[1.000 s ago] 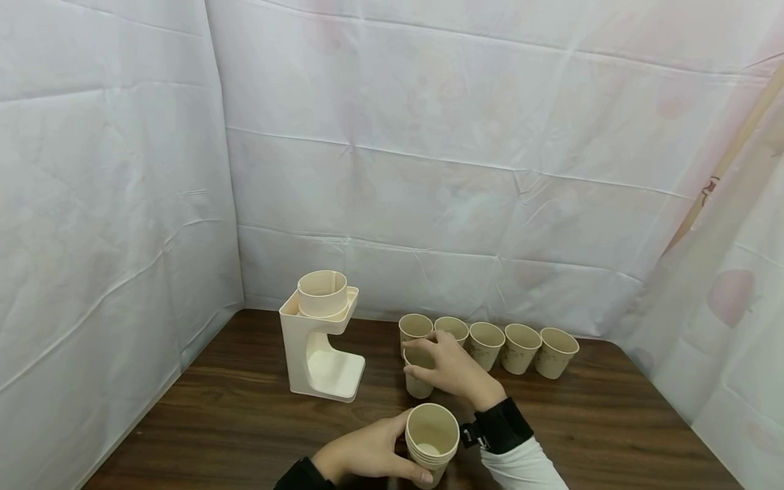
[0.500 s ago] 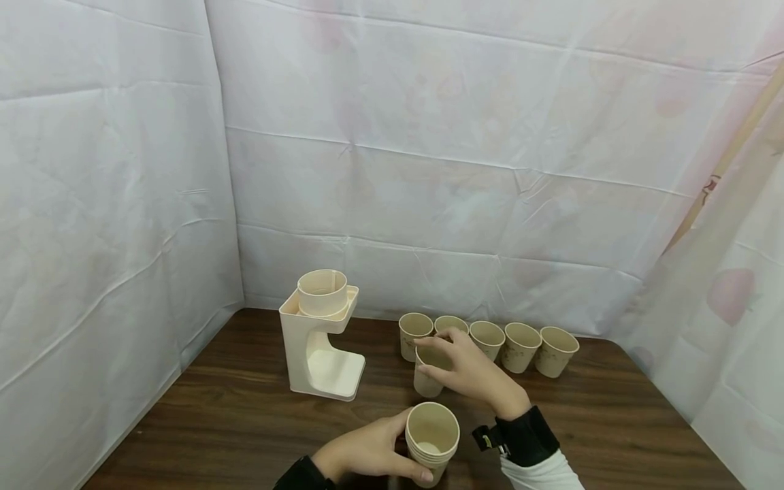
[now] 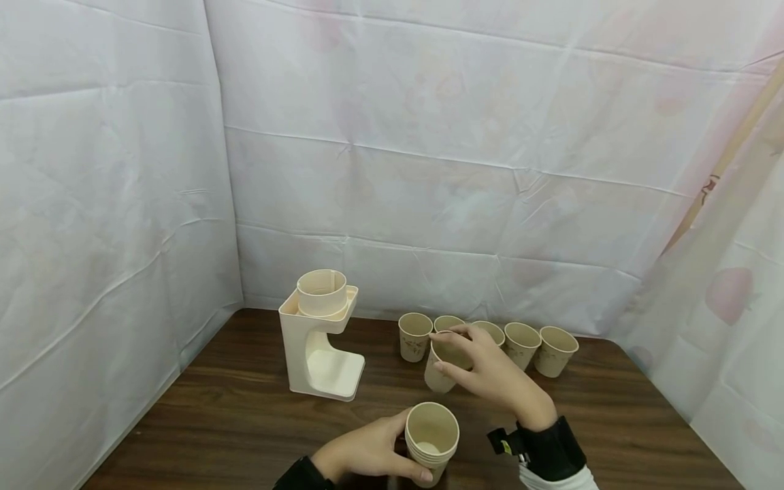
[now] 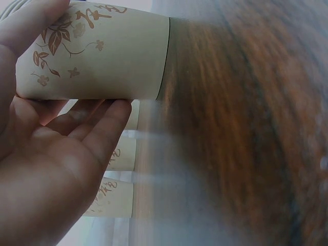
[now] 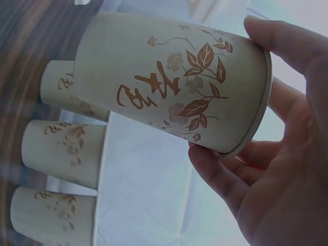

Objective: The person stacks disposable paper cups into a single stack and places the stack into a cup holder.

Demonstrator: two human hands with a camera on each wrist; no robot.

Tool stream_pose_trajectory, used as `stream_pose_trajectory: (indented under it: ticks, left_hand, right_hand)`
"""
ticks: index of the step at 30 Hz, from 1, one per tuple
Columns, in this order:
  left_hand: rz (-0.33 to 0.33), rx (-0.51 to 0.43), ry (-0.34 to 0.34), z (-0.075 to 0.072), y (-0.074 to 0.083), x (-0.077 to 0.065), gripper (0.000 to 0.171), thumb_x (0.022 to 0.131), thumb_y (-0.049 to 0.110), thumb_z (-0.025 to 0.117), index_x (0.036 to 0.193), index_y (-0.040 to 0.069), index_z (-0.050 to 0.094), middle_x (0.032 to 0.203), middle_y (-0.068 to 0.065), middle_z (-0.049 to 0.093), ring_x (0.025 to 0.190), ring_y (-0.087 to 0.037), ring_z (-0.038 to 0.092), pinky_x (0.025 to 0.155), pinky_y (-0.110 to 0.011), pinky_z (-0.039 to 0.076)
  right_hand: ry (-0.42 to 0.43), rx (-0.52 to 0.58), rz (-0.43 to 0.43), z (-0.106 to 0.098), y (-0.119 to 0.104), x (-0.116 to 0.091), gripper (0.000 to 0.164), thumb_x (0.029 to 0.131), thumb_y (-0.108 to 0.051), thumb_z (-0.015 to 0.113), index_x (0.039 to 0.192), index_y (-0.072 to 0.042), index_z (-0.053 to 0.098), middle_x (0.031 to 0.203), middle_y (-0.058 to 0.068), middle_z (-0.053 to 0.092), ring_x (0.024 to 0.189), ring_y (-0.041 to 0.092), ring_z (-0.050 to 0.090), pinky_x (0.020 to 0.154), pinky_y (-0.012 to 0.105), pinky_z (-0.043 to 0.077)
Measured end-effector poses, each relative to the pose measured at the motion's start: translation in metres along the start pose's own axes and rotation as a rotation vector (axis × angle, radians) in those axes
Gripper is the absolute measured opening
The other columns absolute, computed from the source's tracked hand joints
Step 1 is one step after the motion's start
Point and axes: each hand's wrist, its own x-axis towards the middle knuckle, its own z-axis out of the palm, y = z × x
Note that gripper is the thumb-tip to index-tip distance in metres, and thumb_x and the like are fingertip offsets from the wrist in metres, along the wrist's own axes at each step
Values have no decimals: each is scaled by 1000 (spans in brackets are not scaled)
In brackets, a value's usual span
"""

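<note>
My left hand (image 3: 373,448) grips a short stack of nested paper cups (image 3: 432,435) near the table's front edge. In the left wrist view the stack's lowest cup (image 4: 102,56) shows brown leaves and script, with thumb and fingers on either side. Farther back, my right hand (image 3: 490,367) holds a single paper cup (image 3: 442,381) near its rim, between thumb and fingers. That same cup (image 5: 169,77) fills the middle of the right wrist view, its floral print facing the camera. Right behind it stands a row of several matching paper cups (image 3: 414,340), partly covered by the hand.
A cream stand (image 3: 297,354) with a round open holder (image 3: 322,299) on top stands left of the cups. The dark wood table (image 3: 233,422) meets white cloth walls (image 3: 392,190) at its back and left; a patterned curtain (image 3: 729,327) hangs on the right.
My right hand has moved to the right with its single cup, which now sits in front of the row's second and third cups. The left hand and its stack have stayed put.
</note>
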Motion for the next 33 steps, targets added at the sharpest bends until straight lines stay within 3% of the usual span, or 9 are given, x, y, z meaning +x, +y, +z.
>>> stream_pose_trajectory:
  ticks: [10,25,33]
  left_hand:
    - [2,29,14,0,1,1,71,80,40,71,138,30,31,126,6,55,116,-10,47,99,-36,40]
    - [1,37,20,-1,0,0,72,80,41,71,139,29,30,126,3,55,114,-11,48,97,-35,42]
    - [5,44,23,-2,0,0,74,81,41,71,141,30,28,125,5,55,113,-11,49,95,-33,43]
  right_hand:
    - [63,-3,-31,-16,3,-5,43,84,-33,69,125,-25,58,119,6,53,110,20,46,85,49,45]
    - [12,24,-12,-40,-18,-15,45,89,-39,62,132,-31,50,128,0,48,115,15,43,79,41,47]
    - [3,45,-89,-49,-34,-16,45,88,-34,64,131,-27,52,130,1,47,118,16,43,77,36,48]
